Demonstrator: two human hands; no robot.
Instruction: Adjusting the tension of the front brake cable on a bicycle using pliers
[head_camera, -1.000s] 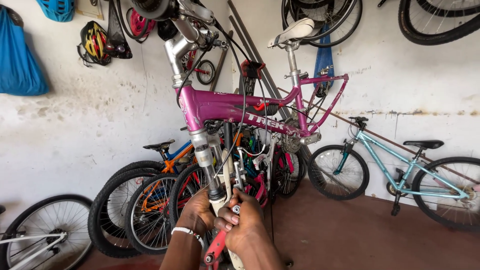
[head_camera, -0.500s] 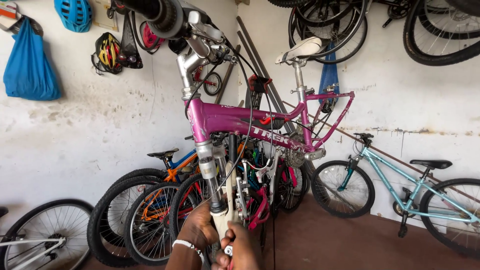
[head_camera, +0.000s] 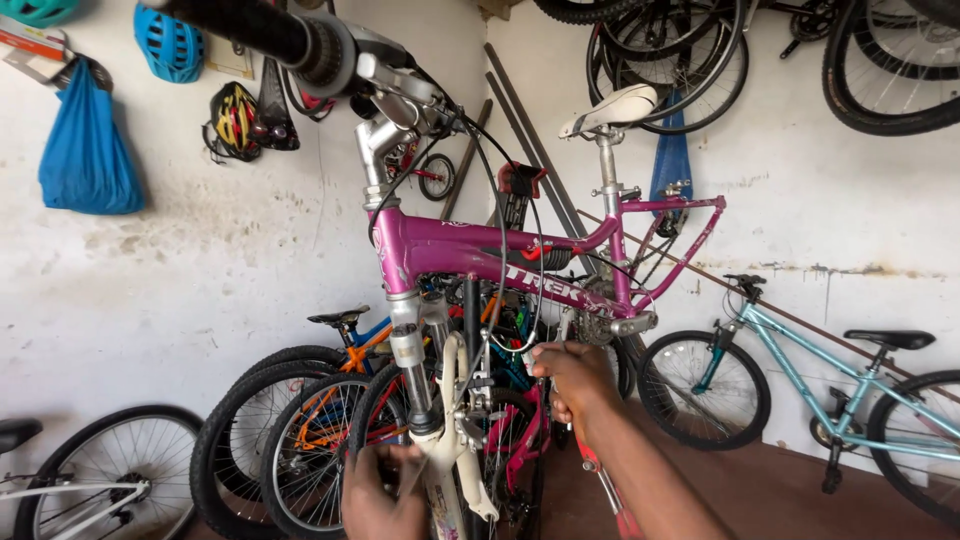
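Observation:
A magenta bicycle (head_camera: 470, 250) is raised up in front of me, its white suspension fork (head_camera: 450, 420) pointing down. My left hand (head_camera: 385, 490) grips the lower fork leg at the bottom of the view. My right hand (head_camera: 575, 385) is closed beside the fork, level with the brake. Its fingertips touch a black cable (head_camera: 500, 300) that loops down from the handlebar (head_camera: 270, 35). A red-handled tool (head_camera: 605, 490) runs down under that wrist, held in the same hand. Whether the tool's tip touches the bike is hidden.
Several bicycles lean on the white wall behind, among them an orange and blue one (head_camera: 330, 400) and a light blue one (head_camera: 830, 400) at right. Helmets (head_camera: 235, 120), a blue bag (head_camera: 85, 160) and spare wheels (head_camera: 890, 70) hang on the walls. A wheel (head_camera: 110, 470) stands at lower left.
The view has tilted down and closer. My right hand has risen from beside the left hand at the fork's bottom up to the cable by the brake. The left hand stays low.

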